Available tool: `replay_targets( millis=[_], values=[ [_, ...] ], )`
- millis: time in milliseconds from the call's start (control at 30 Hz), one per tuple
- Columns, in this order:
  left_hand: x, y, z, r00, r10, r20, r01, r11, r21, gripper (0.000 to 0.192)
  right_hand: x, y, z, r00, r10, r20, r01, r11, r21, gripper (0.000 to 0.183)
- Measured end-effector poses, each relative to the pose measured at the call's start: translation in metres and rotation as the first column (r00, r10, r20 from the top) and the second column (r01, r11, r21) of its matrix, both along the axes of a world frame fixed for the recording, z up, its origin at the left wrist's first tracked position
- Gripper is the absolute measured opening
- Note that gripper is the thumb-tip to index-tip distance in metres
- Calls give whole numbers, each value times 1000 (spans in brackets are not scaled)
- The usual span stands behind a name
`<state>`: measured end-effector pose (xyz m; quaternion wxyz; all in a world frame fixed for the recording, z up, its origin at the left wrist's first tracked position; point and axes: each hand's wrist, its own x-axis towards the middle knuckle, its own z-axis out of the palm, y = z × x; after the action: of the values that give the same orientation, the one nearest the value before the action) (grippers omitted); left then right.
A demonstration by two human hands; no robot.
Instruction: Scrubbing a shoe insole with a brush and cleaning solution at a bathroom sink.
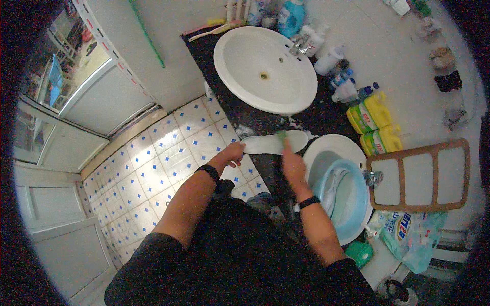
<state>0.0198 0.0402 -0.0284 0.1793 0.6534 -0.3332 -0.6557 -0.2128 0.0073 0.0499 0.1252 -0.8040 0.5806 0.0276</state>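
Note:
A white insole (pixel 264 145) lies flat across the dark countertop (pixel 264 168) between two washbasins. My left hand (pixel 231 153) grips its left end at the counter's front edge. In my right hand (pixel 294 166) is a small green brush (pixel 282 135), mostly covered by the fingers and blurred. The brush rests over the insole's right half. White suds (pixel 245 131) lie on the counter beside the insole. Close to the right hand, a light blue plastic basin (pixel 356 172) sits in the nearer washbasin (pixel 323 142), with water and a whitish item in it.
A white oval washbasin (pixel 245 72) with a faucet (pixel 300 48) is at the far end. Along the wall stand yellow detergent bottles (pixel 369 114) and a blue bottle (pixel 291 19). A brown-framed rack (pixel 434 179) and a green plastic bag (pixel 413 237) are at the right.

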Motion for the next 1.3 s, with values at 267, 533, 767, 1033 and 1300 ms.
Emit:
replay_targets(
  millis=[267,533,767,1033,1300],
  values=[
    [-10,-6,11,1000,8,-25,-7,999,46,46,39,35,-14,992,114,63,-114,993,0,51],
    [-2,-3,-6,996,27,-80,-25,1000,19,45,-33,-28,-10,991,-136,20,135,991,21,49],
    [0,0,-11,1000,-19,-24,19,1000,3,34,56,43,-6,975,151,163,-167,982,88,50],
    [1,-2,-17,998,35,-47,-36,999,-26,30,-16,-19,3,982,-109,155,110,994,1,44],
    [3,-1,-18,998,8,-63,-10,1000,-26,43,71,35,9,995,48,93,-74,949,308,49]
  ],
)
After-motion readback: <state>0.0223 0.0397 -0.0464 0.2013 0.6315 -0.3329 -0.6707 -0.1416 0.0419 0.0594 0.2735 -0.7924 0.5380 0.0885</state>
